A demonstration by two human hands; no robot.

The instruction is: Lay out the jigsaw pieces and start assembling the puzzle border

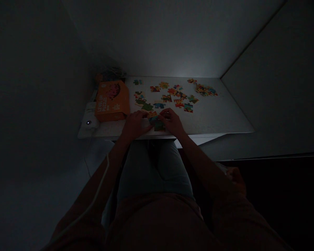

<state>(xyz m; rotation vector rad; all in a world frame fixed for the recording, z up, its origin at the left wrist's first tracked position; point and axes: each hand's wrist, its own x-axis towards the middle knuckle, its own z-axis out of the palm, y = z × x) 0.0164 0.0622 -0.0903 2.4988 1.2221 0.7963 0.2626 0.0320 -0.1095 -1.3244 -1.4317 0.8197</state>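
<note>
The right hand [170, 121] is pinching a puzzle piece [153, 119] by its edge, probably suiting light, stiff card; the left hand [136, 124] is curling alongside, its fingertip grip impossible to tell

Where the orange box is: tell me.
In the head view, the box is on the left of the table, near the left hand and puzzle pieces.

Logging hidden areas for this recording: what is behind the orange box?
Behind the box, a pale tangle shows, with something orange to its left; both are too dim to identify. Anything lower there is covered.
</note>
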